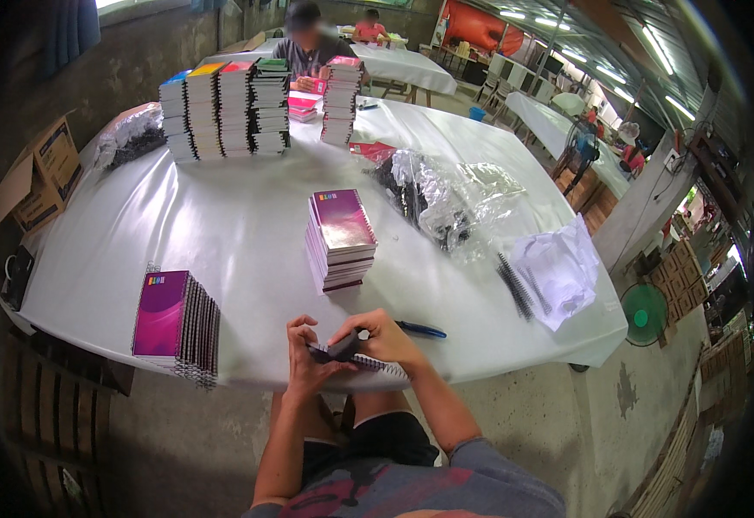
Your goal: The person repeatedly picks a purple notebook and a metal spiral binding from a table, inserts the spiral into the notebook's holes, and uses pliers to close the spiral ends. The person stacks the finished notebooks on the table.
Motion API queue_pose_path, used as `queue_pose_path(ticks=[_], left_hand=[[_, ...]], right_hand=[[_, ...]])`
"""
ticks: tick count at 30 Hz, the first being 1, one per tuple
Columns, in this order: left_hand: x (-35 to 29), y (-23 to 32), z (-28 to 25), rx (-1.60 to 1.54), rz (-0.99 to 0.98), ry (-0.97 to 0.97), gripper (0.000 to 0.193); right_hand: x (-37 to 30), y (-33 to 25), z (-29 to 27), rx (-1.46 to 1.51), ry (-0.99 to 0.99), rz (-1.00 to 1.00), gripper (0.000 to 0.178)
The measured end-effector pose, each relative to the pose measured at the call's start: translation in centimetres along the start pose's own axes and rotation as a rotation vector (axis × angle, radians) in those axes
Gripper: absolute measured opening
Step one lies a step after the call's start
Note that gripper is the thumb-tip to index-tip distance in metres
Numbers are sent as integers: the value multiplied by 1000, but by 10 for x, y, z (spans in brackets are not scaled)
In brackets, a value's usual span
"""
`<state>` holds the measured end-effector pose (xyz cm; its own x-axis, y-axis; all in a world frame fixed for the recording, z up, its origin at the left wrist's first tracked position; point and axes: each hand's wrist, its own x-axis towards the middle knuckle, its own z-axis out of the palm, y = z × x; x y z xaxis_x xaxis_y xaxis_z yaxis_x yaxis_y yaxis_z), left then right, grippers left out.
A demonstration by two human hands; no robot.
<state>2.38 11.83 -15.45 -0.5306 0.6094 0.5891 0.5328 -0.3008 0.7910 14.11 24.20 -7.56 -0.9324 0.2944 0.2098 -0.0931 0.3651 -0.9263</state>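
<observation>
At the table's near edge, my left hand (303, 356) is closed around one end of a spiral-bound notebook (375, 366), seen nearly edge-on with its wire coil showing. My right hand (379, 335) is closed over a small dark object (343, 346) against the coil's left part; its exact kind is hidden by the fingers. Just beyond the right hand lies a dark blue pen-like tool (422, 329). Ahead of my hands rises a stack of purple notebooks (342, 226). Another purple stack, coils showing (175, 321), sits at the left near edge.
Tall stacks of coloured notebooks (234, 110) stand at the far left, near a seated person (306, 52). Clear plastic bags with black coils (433, 203), loose black coils (515, 285) and crumpled white plastic (558, 269) lie right. A cardboard box (44, 177) is at left.
</observation>
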Motion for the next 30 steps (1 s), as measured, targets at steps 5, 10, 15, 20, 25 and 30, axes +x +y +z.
queue_pose_path(ticks=[5, 10, 15, 20, 25, 30], left_hand=[[0, 1, 2, 7, -7, -5, 86], [0, -3, 2, -16, 1, 22, 91], [-1, 1, 5, -72, -115, 23, 92], [0, 1, 4, -146, -138, 36, 89], [1, 4, 1, -139, -198, -3, 86], [4, 6, 2, -94, -122, -3, 89]], right_hand=[[4, 20, 1, -311, 57, 188, 27], [1, -2, 5, 26, 34, 2, 28], [8, 3, 5, -52, -13, 172, 28], [7, -11, 6, -136, 6, 15, 24], [9, -6, 7, -72, 16, 75, 24], [9, -5, 8, 97, 32, 54, 24]])
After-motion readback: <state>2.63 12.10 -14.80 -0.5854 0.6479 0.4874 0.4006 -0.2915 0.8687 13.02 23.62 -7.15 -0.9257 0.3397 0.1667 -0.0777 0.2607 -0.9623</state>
